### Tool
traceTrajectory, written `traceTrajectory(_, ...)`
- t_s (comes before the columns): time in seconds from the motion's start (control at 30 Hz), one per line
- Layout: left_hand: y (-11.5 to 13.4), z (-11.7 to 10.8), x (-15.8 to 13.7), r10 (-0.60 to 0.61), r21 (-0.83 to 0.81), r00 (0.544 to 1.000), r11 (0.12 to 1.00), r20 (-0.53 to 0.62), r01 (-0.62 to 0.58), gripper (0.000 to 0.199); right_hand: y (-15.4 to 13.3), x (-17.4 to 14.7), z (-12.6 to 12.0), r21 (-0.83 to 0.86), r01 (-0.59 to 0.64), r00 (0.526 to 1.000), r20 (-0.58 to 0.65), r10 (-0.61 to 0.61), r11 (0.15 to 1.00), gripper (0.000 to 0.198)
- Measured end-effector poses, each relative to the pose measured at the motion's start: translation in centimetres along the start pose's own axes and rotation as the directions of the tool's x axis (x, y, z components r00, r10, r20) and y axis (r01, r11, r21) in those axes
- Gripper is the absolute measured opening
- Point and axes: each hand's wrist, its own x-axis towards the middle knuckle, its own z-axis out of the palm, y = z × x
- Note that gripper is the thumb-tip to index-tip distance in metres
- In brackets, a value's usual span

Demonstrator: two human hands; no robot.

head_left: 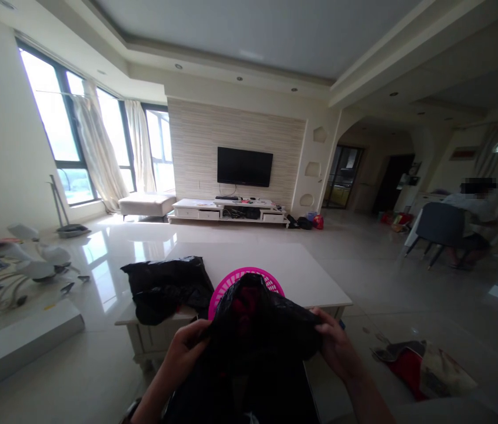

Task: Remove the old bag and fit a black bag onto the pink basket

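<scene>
A black plastic bag (275,318) is stretched between my two hands, its mouth spread apart. Something dark red shows dimly inside it. My left hand (189,341) pinches the bag's left edge, and my right hand (332,338) grips its right edge. Just behind the bag, a bright pink plastic basket (222,288) stands on the white coffee table (311,280), partly hidden by the bag. Left of the basket, another black plastic bag (167,285) lies crumpled on the table's corner.
On the floor at right lies a red and beige cloth bag (434,371). A long white box (23,341) and white equipment parts (37,253) lie at left. Beyond the table stands a low TV cabinet (196,210). A person sits on a dark chair (441,227) at far right.
</scene>
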Motion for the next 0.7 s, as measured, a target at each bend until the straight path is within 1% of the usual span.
traceTrajectory(0.03, -0.3, -0.4, -0.4, 0.006, 0.063, 1.000, 0.998, -0.010, -0.005, 0.019, 0.1, -0.2, -0.6, -0.074, -0.050, 0.998, -0.026, 0.049, 0.996, 0.032)
traceTrajectory(0.07, -0.6, -0.9, -0.8, 0.004, 0.119, 1.000, 0.993, 0.008, -0.005, 0.014, 0.3, -0.3, -1.3, -0.163, -0.089, 0.995, -0.058, 0.080, 0.983, 0.037)
traceTrajectory(0.1, -0.9, -1.4, -1.2, -0.009, 0.166, 0.999, 0.986, 0.048, 0.001, 0.011, 0.5, -0.4, -2.1, -0.252, -0.102, 0.993, -0.090, 0.081, 0.962, 0.041)
traceTrajectory(0.13, -1.0, -1.8, -1.6, -0.031, 0.198, 0.994, 0.980, 0.101, 0.011, 0.010, 0.6, -0.5, -2.7, -0.331, -0.088, 0.992, -0.112, 0.053, 0.939, 0.043)
traceTrajectory(0.17, -1.2, -2.3, -1.9, -0.060, 0.218, 0.988, 0.976, 0.145, 0.027, 0.008, 0.7, -0.6, -3.3, -0.393, -0.051, 0.992, -0.130, 0.000, 0.918, 0.044)
traceTrajectory(0.2, -1.2, -2.7, -2.3, -0.087, 0.225, 0.984, 0.973, 0.156, 0.050, 0.007, 0.6, -0.7, -3.7, -0.439, 0.005, 0.987, -0.144, -0.076, 0.898, 0.043)
traceTrajectory(0.23, -1.3, -3.0, -2.6, -0.115, 0.222, 0.985, 0.972, 0.132, 0.084, 0.015, 0.5, -0.8, -4.0, -0.476, 0.077, 0.975, -0.146, -0.166, 0.876, 0.040)
traceTrajectory(0.27, -1.3, -3.2, -2.9, -0.151, 0.209, 0.983, 0.970, 0.100, 0.128, 0.028, 0.2, -1.0, -4.1, -0.506, 0.160, 0.957, -0.130, -0.259, 0.847, 0.035)
traceTrajectory(0.3, -1.3, -3.2, -3.0, -0.195, 0.188, 0.976, 0.966, 0.092, 0.175, 0.042, -0.2, -1.3, -4.0, -0.528, 0.245, 0.933, -0.098, -0.345, 0.813, 0.031)
traceTrajectory(0.33, -1.3, -3.1, -3.0, -0.239, 0.158, 0.964, 0.963, 0.114, 0.220, 0.054, -0.7, -1.6, -3.8, -0.543, 0.323, 0.907, -0.055, -0.417, 0.775, 0.026)
traceTrajectory(0.37, -1.3, -2.7, -2.8, -0.275, 0.122, 0.949, 0.959, 0.155, 0.257, 0.059, -1.2, -1.9, -3.4, -0.548, 0.392, 0.882, -0.006, -0.472, 0.739, 0.022)
traceTrajectory(0.43, -1.2, -1.5, -2.2, -0.302, 0.030, 0.925, 0.952, 0.228, 0.304, 0.062, -2.4, -2.7, -2.6, -0.549, 0.486, 0.844, 0.091, -0.529, 0.680, 0.018)
traceTrajectory(0.5, -1.1, 0.2, -1.6, -0.297, -0.071, 0.929, 0.945, 0.219, 0.319, 0.066, -3.4, -3.4, -1.8, -0.566, 0.532, 0.824, 0.176, -0.538, 0.630, 0.017)
traceTrajectory(0.53, -1.1, 1.0, -1.3, -0.301, -0.112, 0.932, 0.938, 0.203, 0.328, 0.068, -3.7, -3.7, -1.5, -0.579, 0.538, 0.826, 0.216, -0.520, 0.613, 0.016)
traceTrajectory(0.57, -1.0, 1.8, -1.2, -0.311, -0.143, 0.929, 0.929, 0.202, 0.342, 0.067, -4.0, -4.0, -1.2, -0.598, 0.526, 0.840, 0.250, -0.482, 0.605, 0.013)
traceTrajectory(0.63, -0.6, 2.7, -1.4, -0.321, -0.158, 0.918, 0.919, 0.233, 0.362, 0.055, -4.3, -4.4, -1.0, -0.672, 0.443, 0.894, 0.281, -0.350, 0.593, 0.005)
traceTrajectory(0.67, -0.3, 2.8, -1.6, -0.312, -0.137, 0.921, 0.927, 0.233, 0.348, 0.047, -4.3, -4.6, -1.1, -0.719, 0.391, 0.919, 0.269, -0.289, 0.575, 0.003)
traceTrajectory(0.7, 0.1, 2.6, -1.8, -0.284, -0.098, 0.936, 0.946, 0.206, 0.308, 0.039, -4.3, -4.7, -1.2, -0.762, 0.348, 0.935, 0.240, -0.261, 0.547, 0.004)
